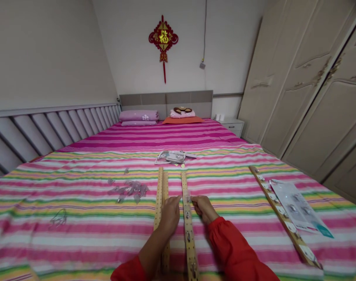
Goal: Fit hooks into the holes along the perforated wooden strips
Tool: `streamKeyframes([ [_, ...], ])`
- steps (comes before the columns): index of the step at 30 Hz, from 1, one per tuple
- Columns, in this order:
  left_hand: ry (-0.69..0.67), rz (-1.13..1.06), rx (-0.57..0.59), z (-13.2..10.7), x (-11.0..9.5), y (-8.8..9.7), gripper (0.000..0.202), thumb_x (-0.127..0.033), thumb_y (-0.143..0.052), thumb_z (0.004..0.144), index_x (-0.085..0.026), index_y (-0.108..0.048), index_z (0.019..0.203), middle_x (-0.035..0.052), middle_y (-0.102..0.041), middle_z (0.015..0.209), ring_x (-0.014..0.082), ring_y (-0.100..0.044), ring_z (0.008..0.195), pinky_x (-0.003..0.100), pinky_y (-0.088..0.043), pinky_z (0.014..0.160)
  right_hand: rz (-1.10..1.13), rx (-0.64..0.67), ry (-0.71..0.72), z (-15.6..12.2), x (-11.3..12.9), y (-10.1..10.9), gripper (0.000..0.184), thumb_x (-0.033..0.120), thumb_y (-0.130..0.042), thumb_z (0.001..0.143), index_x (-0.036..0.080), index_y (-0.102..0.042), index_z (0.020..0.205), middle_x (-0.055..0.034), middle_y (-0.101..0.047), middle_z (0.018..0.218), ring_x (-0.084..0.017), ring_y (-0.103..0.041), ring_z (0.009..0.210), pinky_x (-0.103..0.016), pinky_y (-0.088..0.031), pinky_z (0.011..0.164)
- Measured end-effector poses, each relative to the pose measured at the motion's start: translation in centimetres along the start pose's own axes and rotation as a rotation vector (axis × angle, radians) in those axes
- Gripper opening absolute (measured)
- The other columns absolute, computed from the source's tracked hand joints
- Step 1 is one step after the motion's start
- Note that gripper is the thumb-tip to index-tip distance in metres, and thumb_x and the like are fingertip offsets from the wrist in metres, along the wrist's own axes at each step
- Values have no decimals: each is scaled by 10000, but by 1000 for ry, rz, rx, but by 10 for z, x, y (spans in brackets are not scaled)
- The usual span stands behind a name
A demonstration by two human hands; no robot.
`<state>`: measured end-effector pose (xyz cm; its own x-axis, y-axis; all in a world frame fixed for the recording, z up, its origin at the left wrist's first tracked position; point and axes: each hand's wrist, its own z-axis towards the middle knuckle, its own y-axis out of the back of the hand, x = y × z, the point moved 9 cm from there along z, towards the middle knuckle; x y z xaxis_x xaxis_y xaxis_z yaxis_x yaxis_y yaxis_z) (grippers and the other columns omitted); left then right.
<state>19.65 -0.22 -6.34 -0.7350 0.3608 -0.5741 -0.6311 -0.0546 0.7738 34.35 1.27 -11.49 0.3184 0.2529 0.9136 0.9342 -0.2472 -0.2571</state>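
A long perforated wooden strip [189, 244] lies on the bed between my hands, with several small metal hooks along its near part. At its left edge is my left hand [170, 212], fingers curled and thumb tip by the strip; what they pinch, if anything, is hidden. My right hand [205, 207] is closed on the right side, fingertips pinching at a small clear plastic piece [187, 196] over the strip. Two more perforated strips, one farther left [158, 195] and one beside it [165, 185], lie partly under my left hand and forearm.
Small clear packets [134, 189] are piled on the left, near a crumpled clear bit [59, 218]. Farther off lies a plastic bag [173, 157]. To the right are a strip with white round pieces [280, 210] and a flat clear package [298, 207]. A railing [57, 125] borders the bed.
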Motion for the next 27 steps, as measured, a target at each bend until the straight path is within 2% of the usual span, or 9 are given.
streamKeyframes([
  [10, 76, 163, 126, 0, -5, -8, 516, -108, -345, 860, -274, -550, 1303, 64, -623, 1193, 235, -485, 1134, 367, -318, 973, 9, -97, -36, 6, -10, 3, 395, 144, -645, 627, 246, -342, 395, 111, -250, 286, -39, -153, 283, -220, -90, 300],
  [17, 78, 197, 149, 0, -8, -10, 528, -112, -355, 864, -283, -515, 1337, 80, -592, 1237, 238, -465, 1159, 361, -299, 978, 22, -111, -11, 9, -13, 4, 411, 145, -687, 614, 255, -352, 402, 105, -267, 283, -50, -176, 285, -242, -104, 305],
  [27, 86, 254, 171, 2, -8, -16, 561, -73, -357, 848, -293, -505, 1342, 88, -573, 1273, 269, -450, 1200, 409, -289, 983, 17, -136, 1, 11, -13, 6, 410, 132, -701, 596, 262, -355, 420, 101, -287, 294, -60, -199, 294, -258, -125, 317],
])
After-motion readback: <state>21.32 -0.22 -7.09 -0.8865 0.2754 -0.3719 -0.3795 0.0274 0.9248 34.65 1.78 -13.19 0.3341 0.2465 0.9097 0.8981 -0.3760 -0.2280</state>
